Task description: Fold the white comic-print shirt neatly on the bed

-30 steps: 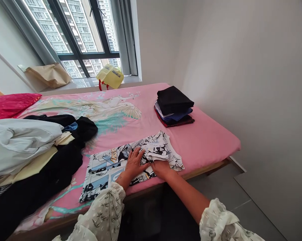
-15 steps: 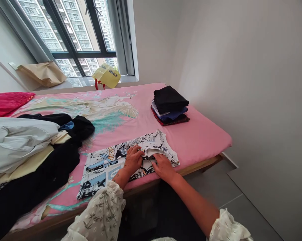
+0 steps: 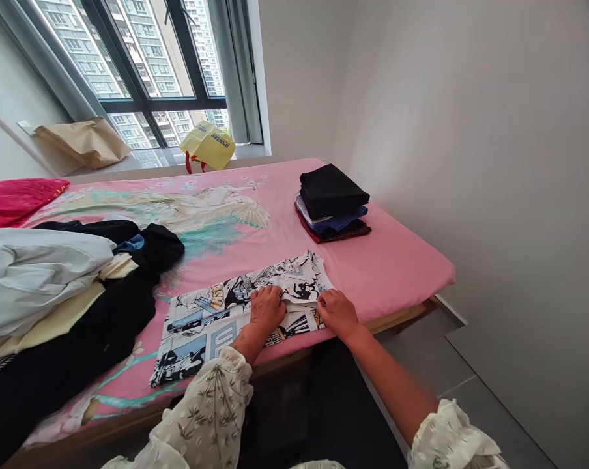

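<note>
A white shirt [image 3: 191, 342] with a black, blue and orange comic print lies folded lengthwise along the near edge of the bed. My left hand [image 3: 268, 307] is closed at a short folded-over flap, probably a sleeve, near the shirt's right part. At the other end of that flap, my right hand [image 3: 337, 314] pinches the cloth between thumb and fingers. A pale strip of the fabric's edge shows between the two hands. Both sets of fingertips are partly hidden.
Folded clothes [image 3: 332, 195], black on top, form a stack beyond the shirt. Loose clothes [image 3: 40, 273] are heaped at left, near a red pillow [image 3: 15, 202]. A brown paper bag [image 3: 84, 143] and yellow bag [image 3: 209, 144] sit by the window. A wall [image 3: 494, 195] stands right.
My right hand has come out from beneath the flap and moved right, now pinching its end. The flap lies flatter and straighter. My left hand has shifted slightly right.
</note>
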Available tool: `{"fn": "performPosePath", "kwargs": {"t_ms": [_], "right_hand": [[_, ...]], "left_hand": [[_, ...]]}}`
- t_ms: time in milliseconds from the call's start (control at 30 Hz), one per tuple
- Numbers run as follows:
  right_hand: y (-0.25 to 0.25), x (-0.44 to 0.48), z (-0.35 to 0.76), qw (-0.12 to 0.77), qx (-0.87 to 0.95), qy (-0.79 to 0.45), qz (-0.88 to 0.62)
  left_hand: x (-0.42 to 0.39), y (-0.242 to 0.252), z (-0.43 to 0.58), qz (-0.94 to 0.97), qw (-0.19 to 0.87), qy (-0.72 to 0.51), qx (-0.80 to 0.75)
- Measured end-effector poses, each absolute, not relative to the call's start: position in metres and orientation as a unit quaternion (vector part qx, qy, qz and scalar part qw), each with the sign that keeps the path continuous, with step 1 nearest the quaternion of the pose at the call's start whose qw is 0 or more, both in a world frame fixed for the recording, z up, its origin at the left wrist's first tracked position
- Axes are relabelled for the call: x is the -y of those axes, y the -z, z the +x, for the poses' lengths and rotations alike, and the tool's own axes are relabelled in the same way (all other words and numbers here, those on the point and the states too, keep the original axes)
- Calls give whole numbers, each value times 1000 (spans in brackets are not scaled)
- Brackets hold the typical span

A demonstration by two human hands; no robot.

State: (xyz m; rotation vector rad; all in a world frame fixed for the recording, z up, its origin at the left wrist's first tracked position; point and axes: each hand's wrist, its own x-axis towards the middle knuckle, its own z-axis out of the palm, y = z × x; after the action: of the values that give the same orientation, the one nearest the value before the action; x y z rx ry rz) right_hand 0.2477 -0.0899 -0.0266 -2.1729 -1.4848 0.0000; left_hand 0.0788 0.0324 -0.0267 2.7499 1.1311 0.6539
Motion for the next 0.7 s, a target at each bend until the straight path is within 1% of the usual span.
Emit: {"fn": "performPosePath", "kwargs": {"t_ms": [167,333,367,500,600,700], "right_hand": [[21,96,262,274,542,23,-794],[10,96,255,276,573,1,-771],[7,94,252,278,575,-3,-769],[-6,86,246,283,580,-13,-764],[-8,80,255,266,594,-21,-759],[2,70,273,216,637,-46,-739]], "left_hand": [[-35,13,68,923,56,-195,-328],[-22,0,80,934,80,-199,-284],[-18,0,88,931,114,-214,-272],[-10,11,123,852,320,-309,-277],[-15,22,137,791,381,-354,-323],[-23,27,136,737,428,-395,-344]]}}
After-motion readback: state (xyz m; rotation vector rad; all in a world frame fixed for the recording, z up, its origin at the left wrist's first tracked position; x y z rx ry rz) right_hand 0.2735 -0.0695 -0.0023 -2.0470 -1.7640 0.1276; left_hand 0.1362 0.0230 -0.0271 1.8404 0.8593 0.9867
